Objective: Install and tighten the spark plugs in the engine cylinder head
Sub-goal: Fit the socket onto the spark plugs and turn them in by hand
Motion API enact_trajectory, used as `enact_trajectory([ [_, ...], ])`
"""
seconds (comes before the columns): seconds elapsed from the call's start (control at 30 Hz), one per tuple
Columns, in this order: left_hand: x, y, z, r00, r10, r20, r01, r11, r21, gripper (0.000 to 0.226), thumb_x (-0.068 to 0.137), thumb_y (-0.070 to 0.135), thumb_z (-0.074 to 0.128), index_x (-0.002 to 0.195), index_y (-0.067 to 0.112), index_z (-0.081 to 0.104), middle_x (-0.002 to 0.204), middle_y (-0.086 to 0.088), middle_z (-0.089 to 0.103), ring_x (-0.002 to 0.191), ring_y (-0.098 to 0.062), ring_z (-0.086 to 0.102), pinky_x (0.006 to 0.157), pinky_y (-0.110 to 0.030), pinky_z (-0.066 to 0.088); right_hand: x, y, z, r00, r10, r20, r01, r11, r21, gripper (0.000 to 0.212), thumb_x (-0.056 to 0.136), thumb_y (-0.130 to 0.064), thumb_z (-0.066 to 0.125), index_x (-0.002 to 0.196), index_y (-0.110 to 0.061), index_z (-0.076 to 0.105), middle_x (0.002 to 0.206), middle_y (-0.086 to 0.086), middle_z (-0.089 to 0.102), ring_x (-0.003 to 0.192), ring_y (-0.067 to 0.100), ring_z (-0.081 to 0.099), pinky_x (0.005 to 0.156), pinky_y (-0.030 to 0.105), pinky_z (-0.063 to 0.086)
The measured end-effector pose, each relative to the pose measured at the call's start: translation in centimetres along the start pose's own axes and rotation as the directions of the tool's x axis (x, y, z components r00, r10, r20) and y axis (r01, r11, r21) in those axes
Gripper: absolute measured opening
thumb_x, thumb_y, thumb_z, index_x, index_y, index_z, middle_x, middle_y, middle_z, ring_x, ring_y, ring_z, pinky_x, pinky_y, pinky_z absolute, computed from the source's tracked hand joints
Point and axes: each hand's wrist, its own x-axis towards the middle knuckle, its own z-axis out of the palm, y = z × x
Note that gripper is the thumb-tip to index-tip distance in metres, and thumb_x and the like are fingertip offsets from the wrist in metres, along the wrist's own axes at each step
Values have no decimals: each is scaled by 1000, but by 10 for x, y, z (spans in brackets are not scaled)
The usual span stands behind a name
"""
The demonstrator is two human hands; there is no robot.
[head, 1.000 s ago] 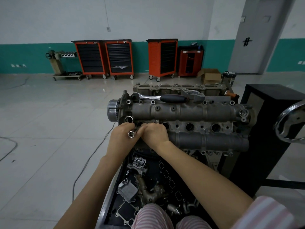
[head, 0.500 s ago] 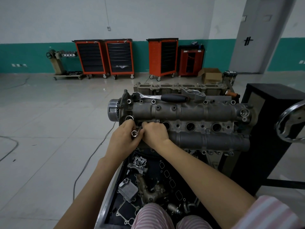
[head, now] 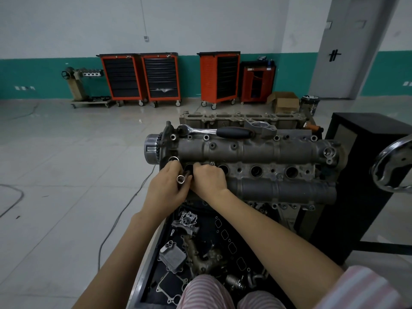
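Note:
The grey engine cylinder head (head: 256,152) sits on a stand in front of me, with a row of dark spark plug holes (head: 256,171) along its middle. My left hand (head: 166,188) and my right hand (head: 208,178) meet at the leftmost hole. Between them is a chrome socket tube (head: 181,178), its open end facing me, its far end pointing into that hole. Both hands grip it. Any spark plug in it is hidden. A ratchet wrench (head: 220,131) with a black handle lies on the head's far edge.
A black tray (head: 153,259) below the head holds loose engine parts and gaskets. A black stand (head: 365,175) and a chrome handwheel (head: 392,166) are on the right. A second engine block (head: 243,118) lies behind. Orange tool carts (head: 140,79) line the far wall; a cable runs on the floor.
Both hands have shifted slightly right and up with the socket tube, bringing it closer to the leftmost hole. The wrench has not moved.

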Motion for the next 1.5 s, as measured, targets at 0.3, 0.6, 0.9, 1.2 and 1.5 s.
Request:
enact_trajectory([
  [0.3,3,2,4,997,-73,0,73,997,30,39,85,37,60,64,21,31,61,8,36,52,-11,36,46,-23,25,1,2,5,997,-72,21,72,997,-15,20,92,-21,39,102,-8,52,96,12,67,87,31,64,59,28,33],
  [0.6,3,1,3,998,-51,-31,51,998,20,40,86,17,65,64,16,31,59,8,33,51,-16,34,45,-22,22,0,3,9,998,-52,-45,53,998,23,25,91,-25,43,93,-4,58,88,16,67,78,35,64,56,30,31],
  [0.9,4,3,2,998,-55,24,54,998,37,38,84,30,64,66,18,33,61,9,35,52,-11,34,47,-20,22,1,3,3,998,-61,18,60,998,17,23,89,-26,43,99,-7,52,95,13,67,87,33,64,60,30,35],
  [1.2,4,4,3,999,-44,-32,46,998,52,49,84,16,68,56,15,27,51,10,24,46,-16,30,45,-21,17,0,4,7,997,-81,-8,81,997,-9,27,92,-24,41,100,-10,62,92,11,67,84,31,64,60,29,35],
  [1.5,1,-6,-2,999,39,10,-39,997,-60,34,83,9,65,73,17,33,69,13,35,59,-5,38,51,-16,26,-11,2,-7,967,-133,-218,129,991,-32,38,72,-29,71,99,-6,60,66,10,63,44,26,58,38,24,35],
])
